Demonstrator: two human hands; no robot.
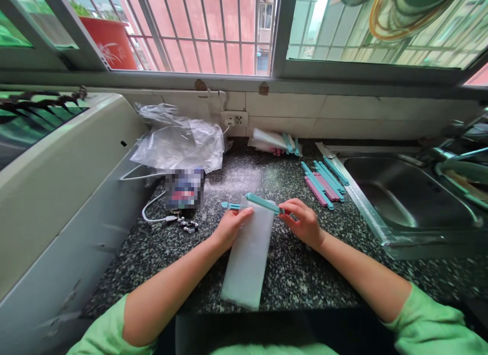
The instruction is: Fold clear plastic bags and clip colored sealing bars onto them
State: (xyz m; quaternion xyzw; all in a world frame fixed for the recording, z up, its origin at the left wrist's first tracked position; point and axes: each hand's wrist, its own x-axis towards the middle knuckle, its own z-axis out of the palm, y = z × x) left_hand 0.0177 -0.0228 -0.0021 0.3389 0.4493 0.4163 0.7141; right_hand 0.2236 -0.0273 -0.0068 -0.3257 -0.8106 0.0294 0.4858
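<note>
A flat, translucent white plastic bag point(247, 268) hangs down in front of me, its top edge at a teal bag sealing clip point(263, 203). My left hand point(229, 229) is closed on the bag's upper left side, thumb on the front face. Another teal strip end point(231, 206) sticks out leftward above those fingers; how it joins the clip is hidden. With my right hand point(304, 224) I pinch the right end of the clip between thumb and fingers. Several teal clips point(331, 174) and pink clips point(315, 189) lie in a pile on the counter right of my hands.
On the speckled counter point(152, 273), a crumpled clear bag point(186, 141) and a blurred-out item point(185, 188) with a white cable point(152, 220) lie to the left. More bags with clips point(272, 141) rest by the wall. A steel sink point(381, 192) is at right, a stove point(76, 151) at left.
</note>
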